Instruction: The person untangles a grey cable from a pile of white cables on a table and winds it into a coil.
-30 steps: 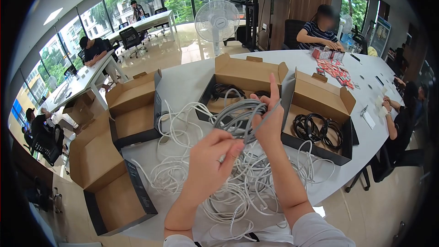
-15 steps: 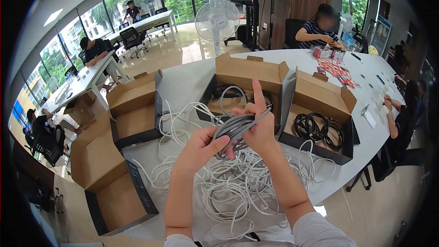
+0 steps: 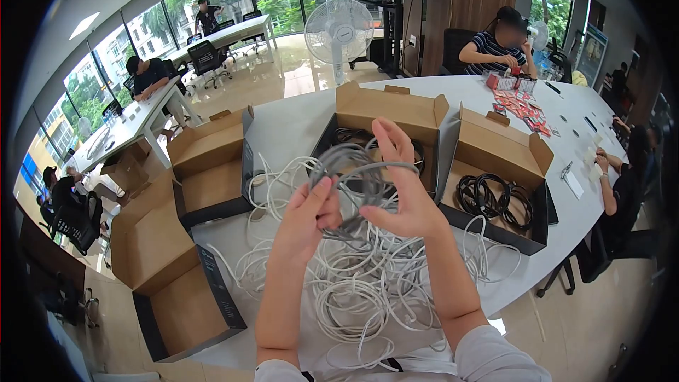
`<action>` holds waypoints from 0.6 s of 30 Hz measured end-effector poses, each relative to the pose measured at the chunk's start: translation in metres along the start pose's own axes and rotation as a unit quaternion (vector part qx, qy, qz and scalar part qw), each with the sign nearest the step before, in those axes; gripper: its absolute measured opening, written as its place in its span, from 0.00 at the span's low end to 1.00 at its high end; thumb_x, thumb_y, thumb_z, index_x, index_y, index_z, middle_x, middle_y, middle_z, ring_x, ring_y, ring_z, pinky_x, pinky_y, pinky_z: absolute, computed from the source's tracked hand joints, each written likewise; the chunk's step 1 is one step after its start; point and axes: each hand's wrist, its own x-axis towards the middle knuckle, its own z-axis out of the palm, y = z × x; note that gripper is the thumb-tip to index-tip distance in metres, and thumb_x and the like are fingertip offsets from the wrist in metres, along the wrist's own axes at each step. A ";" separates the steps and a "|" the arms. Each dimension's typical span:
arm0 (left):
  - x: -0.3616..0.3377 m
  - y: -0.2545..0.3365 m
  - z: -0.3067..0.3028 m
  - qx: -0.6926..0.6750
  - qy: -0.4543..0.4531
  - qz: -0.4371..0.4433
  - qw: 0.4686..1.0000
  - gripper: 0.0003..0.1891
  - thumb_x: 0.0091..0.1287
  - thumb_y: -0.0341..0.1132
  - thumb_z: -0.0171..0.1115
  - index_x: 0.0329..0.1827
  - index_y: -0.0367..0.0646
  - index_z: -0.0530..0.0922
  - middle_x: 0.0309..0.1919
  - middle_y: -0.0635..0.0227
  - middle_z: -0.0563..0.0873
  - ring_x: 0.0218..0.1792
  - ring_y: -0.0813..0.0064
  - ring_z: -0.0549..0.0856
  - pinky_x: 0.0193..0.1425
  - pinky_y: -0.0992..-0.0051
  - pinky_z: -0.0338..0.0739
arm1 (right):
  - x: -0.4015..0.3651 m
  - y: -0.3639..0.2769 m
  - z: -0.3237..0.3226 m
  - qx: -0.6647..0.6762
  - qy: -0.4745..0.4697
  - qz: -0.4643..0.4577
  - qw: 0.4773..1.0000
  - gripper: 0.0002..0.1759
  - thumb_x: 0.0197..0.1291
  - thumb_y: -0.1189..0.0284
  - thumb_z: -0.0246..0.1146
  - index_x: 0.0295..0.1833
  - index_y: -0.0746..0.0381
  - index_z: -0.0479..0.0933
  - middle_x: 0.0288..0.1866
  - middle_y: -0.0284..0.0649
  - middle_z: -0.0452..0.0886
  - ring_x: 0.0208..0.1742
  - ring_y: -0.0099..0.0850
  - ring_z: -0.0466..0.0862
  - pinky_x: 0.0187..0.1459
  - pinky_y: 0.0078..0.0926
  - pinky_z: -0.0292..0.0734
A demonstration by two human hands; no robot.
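My left hand (image 3: 309, 211) is closed on a coil of grey cable (image 3: 346, 159), thumb on top, holding it above the table. My right hand (image 3: 404, 184) is beside the coil with its fingers stretched up and thumb apart. One strand of the grey cable runs across this hand's fingers, and the thumb is near the coil's lower right side. Beneath both hands lies a tangled heap of white cables (image 3: 350, 304). Behind the coil stands an open box (image 3: 392, 107) with black cables inside, partly hidden by my right hand.
At right, another open box (image 3: 488, 138) holds a black cable (image 3: 488, 198). Two open boxes, one at far left (image 3: 187, 311) and one behind it (image 3: 212, 194), show bare bottoms. Across the white table (image 3: 283, 117), a person (image 3: 495, 49) sits by red packets (image 3: 520, 110).
The grey coil has loosened and spread, moving slightly up and left with my left hand. My right hand has let go of the bundle and its fingers have opened.
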 end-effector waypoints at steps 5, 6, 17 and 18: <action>0.005 0.005 0.010 0.008 0.149 0.111 0.983 0.11 0.76 0.40 0.50 0.45 0.42 0.74 0.22 0.75 0.75 0.25 0.78 0.77 0.34 0.78 0.74 | 0.002 -0.011 0.016 0.284 0.076 0.006 0.956 0.37 0.63 0.54 0.59 0.70 0.65 0.61 0.72 0.53 0.61 0.75 0.47 0.58 0.74 0.43 0.46; 0.004 0.008 0.008 -0.003 0.155 0.121 0.980 0.11 0.76 0.40 0.50 0.44 0.42 0.74 0.24 0.72 0.77 0.27 0.75 0.80 0.38 0.75 0.77 | 0.003 -0.006 0.016 0.338 0.104 0.004 0.935 0.30 0.68 0.55 0.55 0.66 0.65 0.66 0.69 0.52 0.65 0.74 0.46 0.61 0.73 0.43 0.51; -0.009 0.037 -0.021 -0.241 0.001 0.212 0.947 0.13 0.79 0.42 0.42 0.44 0.44 0.70 0.17 0.81 0.57 0.15 0.88 0.57 0.25 0.83 0.59 | -0.002 0.007 -0.009 0.551 0.317 0.108 0.764 0.20 0.75 0.55 0.45 0.39 0.60 0.71 0.35 0.36 0.76 0.38 0.31 0.80 0.50 0.32 0.78; -0.010 0.040 -0.020 -0.237 0.003 0.218 0.947 0.13 0.79 0.43 0.42 0.43 0.46 0.70 0.16 0.82 0.57 0.15 0.88 0.56 0.25 0.83 0.58 | -0.003 0.009 -0.011 0.544 0.327 0.112 0.764 0.20 0.74 0.55 0.46 0.39 0.60 0.71 0.35 0.36 0.76 0.38 0.30 0.80 0.49 0.31 0.78</action>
